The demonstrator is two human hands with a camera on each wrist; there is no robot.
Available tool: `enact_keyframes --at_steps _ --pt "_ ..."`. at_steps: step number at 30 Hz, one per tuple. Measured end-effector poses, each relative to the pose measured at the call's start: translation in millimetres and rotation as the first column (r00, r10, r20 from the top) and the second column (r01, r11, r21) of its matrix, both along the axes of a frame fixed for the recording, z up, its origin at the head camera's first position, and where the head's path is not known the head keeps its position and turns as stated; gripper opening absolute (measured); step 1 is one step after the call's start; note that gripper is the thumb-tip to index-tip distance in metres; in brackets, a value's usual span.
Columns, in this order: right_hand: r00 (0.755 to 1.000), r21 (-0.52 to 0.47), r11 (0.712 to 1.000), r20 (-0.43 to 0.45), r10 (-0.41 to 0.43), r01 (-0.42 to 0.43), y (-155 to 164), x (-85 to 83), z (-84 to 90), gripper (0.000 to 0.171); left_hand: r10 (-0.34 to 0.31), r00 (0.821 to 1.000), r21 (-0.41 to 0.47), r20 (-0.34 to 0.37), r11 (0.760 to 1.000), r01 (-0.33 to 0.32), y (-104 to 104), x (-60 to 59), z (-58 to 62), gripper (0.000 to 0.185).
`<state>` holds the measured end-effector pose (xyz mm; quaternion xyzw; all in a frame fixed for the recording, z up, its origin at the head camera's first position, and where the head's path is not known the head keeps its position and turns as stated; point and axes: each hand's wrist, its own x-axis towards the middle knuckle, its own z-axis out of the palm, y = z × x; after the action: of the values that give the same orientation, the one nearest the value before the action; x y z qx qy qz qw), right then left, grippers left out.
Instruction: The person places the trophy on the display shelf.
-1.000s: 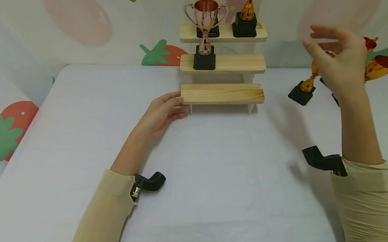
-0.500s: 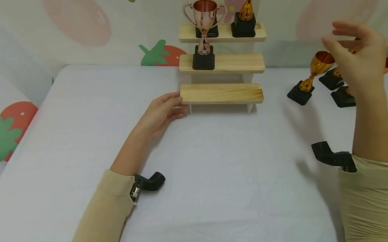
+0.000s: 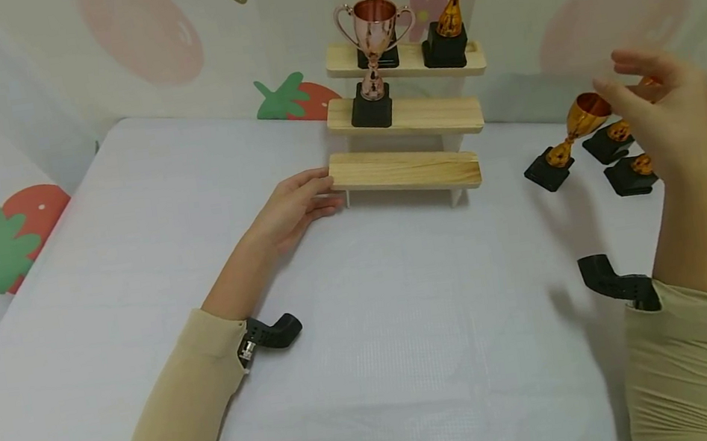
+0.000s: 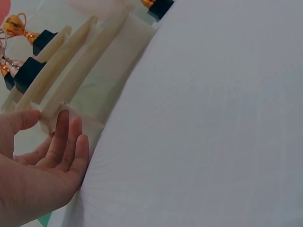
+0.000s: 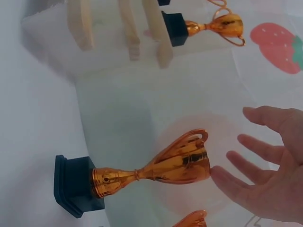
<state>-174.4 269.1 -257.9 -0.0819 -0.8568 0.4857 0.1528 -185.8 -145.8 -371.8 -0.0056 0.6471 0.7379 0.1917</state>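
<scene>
A three-tier wooden display stand (image 3: 406, 170) stands on the white-covered table (image 3: 399, 304). At the left end of its lowest board, the left hand (image 3: 293, 206) grips the edge, thumb above and fingers below. Well to the right of the stand, the right hand (image 3: 667, 112) is raised with its fingers loosely spread, holding nothing, close to the gold trophies; whether a fingertip meets a rim, I cannot tell. The nearest gold trophy (image 3: 577, 123) to the stand stands upright on its black base; farther right of the stand two more black trophy bases (image 3: 634, 176) show, their cups mostly hidden by the hand. On the stand's middle board, toward its left end, is a rose-gold trophy (image 3: 374, 29), upright. The stand's top board bears two larger gold trophies (image 3: 446, 48) side by side, the left one partly behind the rose-gold cup, both cut off by the top of the head view. Behind the stand hangs a pale backdrop (image 3: 507, 10) printed with strawberries and flowers.
</scene>
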Motion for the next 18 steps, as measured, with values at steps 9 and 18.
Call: enact_keyframes --at_steps 9,18 --pt "0.994 -0.007 0.999 0.100 -0.032 0.033 11 -1.8 -0.3 0.052 0.003 1.000 0.001 0.010 1.000 -0.003 0 -2.7 -2.2 0.050" --pt "0.976 0.090 0.994 0.214 0.041 -0.061 26 -4.3 -9.5 0.064 0.002 1.000 -0.001 0.014 1.000 -0.002 1 -2.5 -2.2 0.050"
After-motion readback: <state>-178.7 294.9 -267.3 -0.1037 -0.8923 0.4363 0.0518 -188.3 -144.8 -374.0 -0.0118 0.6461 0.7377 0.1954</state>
